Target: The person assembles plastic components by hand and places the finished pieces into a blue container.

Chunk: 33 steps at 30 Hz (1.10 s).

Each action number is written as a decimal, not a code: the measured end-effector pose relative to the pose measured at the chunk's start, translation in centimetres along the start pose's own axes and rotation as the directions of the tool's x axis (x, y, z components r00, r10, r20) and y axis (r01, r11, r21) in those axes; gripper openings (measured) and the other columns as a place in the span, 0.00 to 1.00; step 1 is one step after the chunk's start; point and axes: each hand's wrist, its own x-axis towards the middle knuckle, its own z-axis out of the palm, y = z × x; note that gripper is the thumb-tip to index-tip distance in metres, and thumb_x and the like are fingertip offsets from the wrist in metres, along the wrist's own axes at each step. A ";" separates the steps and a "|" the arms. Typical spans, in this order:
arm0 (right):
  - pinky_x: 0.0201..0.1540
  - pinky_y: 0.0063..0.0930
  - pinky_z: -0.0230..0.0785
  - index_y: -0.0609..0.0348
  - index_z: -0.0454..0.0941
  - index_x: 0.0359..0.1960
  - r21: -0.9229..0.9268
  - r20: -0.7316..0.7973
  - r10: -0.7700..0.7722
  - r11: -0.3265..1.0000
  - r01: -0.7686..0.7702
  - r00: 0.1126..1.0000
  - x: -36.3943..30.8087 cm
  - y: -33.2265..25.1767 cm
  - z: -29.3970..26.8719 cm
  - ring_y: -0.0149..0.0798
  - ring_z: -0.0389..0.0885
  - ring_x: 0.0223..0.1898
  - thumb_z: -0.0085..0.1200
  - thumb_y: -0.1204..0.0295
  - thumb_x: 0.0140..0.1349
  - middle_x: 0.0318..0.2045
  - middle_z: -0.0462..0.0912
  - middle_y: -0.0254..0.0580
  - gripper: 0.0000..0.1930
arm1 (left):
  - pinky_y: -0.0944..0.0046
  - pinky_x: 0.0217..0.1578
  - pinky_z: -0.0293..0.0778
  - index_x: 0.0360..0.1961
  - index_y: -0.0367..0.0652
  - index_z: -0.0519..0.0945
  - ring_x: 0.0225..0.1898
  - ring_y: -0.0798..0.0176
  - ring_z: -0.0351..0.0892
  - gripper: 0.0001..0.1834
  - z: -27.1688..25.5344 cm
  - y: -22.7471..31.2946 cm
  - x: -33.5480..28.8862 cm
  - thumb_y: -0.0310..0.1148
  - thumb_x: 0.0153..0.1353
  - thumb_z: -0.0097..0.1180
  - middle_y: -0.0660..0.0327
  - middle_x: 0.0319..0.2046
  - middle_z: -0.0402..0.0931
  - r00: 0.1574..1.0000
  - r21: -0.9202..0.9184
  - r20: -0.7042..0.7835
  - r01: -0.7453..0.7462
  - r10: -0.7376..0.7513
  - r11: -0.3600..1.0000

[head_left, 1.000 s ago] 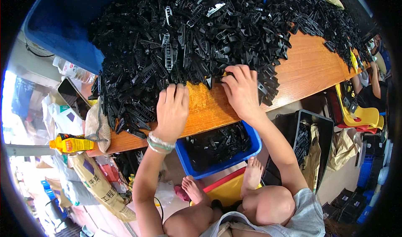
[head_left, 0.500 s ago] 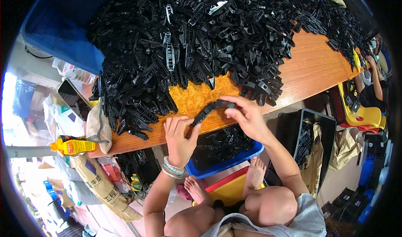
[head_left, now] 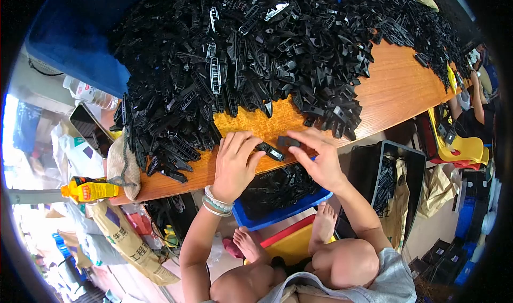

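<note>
Shifted black pieces (head_left: 273, 152) in pinched hands (head_left: 235, 163)

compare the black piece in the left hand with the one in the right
The left hand holds a longer, slimmer piece; the right hand holds a shorter, blockier piece. The slimmer piece shows bright glints; the blockier piece looks duller. Both are black and partly hidden.

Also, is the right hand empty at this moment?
No, the right hand holds a small black part, while the left hand holds a longer black part.
</note>
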 end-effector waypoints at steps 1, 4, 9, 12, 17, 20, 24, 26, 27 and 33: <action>0.45 0.30 0.68 0.63 0.82 0.46 0.093 0.053 -0.001 0.996 -0.004 0.999 -0.2 0.0 0.2 0.44 0.77 0.40 0.63 0.80 0.54 0.36 0.79 0.44 0.16 | 0.54 0.44 0.70 0.39 0.38 0.81 0.42 0.51 0.74 0.15 -0.1 0.1 -0.1 0.28 0.49 0.68 0.56 0.40 0.74 1.000 0.010 -0.025 -0.008 0.008 1.000; 0.43 0.28 0.67 0.64 0.82 0.46 0.149 0.103 -0.045 0.988 0.029 0.994 -0.6 0.4 0.4 0.40 0.76 0.38 0.64 0.79 0.53 0.34 0.78 0.42 0.16 | 0.55 0.42 0.71 0.39 0.38 0.81 0.41 0.51 0.73 0.15 -0.1 0.1 -0.6 0.28 0.49 0.68 0.56 0.38 0.73 1.000 0.001 -0.021 0.012 -0.012 1.000; 0.45 0.33 0.60 0.62 0.84 0.43 0.048 0.137 0.000 0.999 -0.007 0.991 -1.7 0.6 0.3 0.42 0.73 0.39 0.66 0.73 0.53 0.33 0.77 0.39 0.15 | 0.56 0.41 0.71 0.40 0.37 0.82 0.39 0.52 0.72 0.15 -0.3 -0.1 -1.0 0.27 0.50 0.67 0.56 0.37 0.71 0.999 -0.046 -0.003 0.037 -0.037 0.998; 0.44 0.33 0.58 0.59 0.85 0.42 0.010 0.128 -0.002 1.000 0.001 0.992 -1.8 0.5 0.6 0.41 0.72 0.41 0.65 0.72 0.53 0.33 0.77 0.37 0.14 | 0.56 0.40 0.70 0.40 0.37 0.82 0.38 0.52 0.71 0.14 0.1 -0.2 -1.1 0.26 0.50 0.67 0.57 0.36 0.71 0.999 -0.083 -0.006 0.048 -0.049 0.995; 0.44 0.34 0.58 0.56 0.85 0.42 -0.049 0.156 -0.119 0.991 0.128 0.981 -0.6 0.4 1.2 0.41 0.71 0.43 0.66 0.70 0.52 0.35 0.77 0.36 0.14 | 0.55 0.40 0.70 0.40 0.38 0.82 0.39 0.52 0.71 0.16 0.6 -0.3 -1.4 0.29 0.48 0.69 0.57 0.36 0.72 1.000 -0.081 0.003 -0.030 0.030 0.996; 0.47 0.35 0.59 0.56 0.85 0.41 -0.023 0.132 -0.096 0.995 0.100 0.987 -0.8 0.5 1.1 0.41 0.71 0.43 0.66 0.70 0.52 0.37 0.77 0.36 0.14 | 0.55 0.41 0.71 0.41 0.38 0.83 0.40 0.52 0.71 0.20 0.3 -0.1 -1.0 0.34 0.47 0.71 0.57 0.36 0.73 0.999 -0.078 0.013 -0.037 0.038 0.996; 0.48 0.37 0.63 0.58 0.85 0.40 0.154 0.349 -0.166 0.981 0.119 0.922 -0.2 0.3 -1.1 0.42 0.72 0.42 0.65 0.71 0.53 0.37 0.78 0.37 0.12 | 0.55 0.43 0.72 0.48 0.38 0.81 0.42 0.50 0.72 0.24 -0.9 0.1 -0.3 0.36 0.50 0.70 0.55 0.39 0.73 0.999 -0.130 -0.034 -0.042 0.038 0.991; 0.46 0.35 0.67 0.61 0.83 0.41 -0.124 0.130 -0.266 0.952 0.281 0.955 1.7 -0.3 -1.0 0.45 0.74 0.40 0.62 0.76 0.55 0.37 0.78 0.40 0.11 | 0.56 0.44 0.72 0.52 0.38 0.79 0.44 0.51 0.72 0.23 -0.9 -0.4 1.7 0.31 0.52 0.64 0.54 0.44 0.74 0.993 0.101 -0.108 -0.044 0.055 0.994; 0.46 0.36 0.67 0.62 0.82 0.40 -0.199 0.033 -0.291 0.936 0.292 0.956 3.1 0.3 0.0 0.47 0.73 0.41 0.60 0.77 0.55 0.36 0.77 0.42 0.10 | 0.56 0.44 0.72 0.52 0.38 0.79 0.44 0.51 0.72 0.23 -0.5 -0.9 3.3 0.31 0.52 0.64 0.54 0.44 0.74 0.992 0.098 -0.109 -0.050 0.060 0.994; 0.43 0.37 0.66 0.61 0.77 0.43 -0.406 0.027 -0.369 0.845 0.348 0.929 6.6 1.1 3.9 0.47 0.73 0.41 0.60 0.77 0.50 0.39 0.75 0.43 0.16 | 0.57 0.46 0.73 0.46 0.33 0.77 0.46 0.50 0.74 0.17 -0.5 -2.2 6.4 0.20 0.53 0.57 0.51 0.50 0.73 0.938 0.411 0.081 -0.341 0.338 0.846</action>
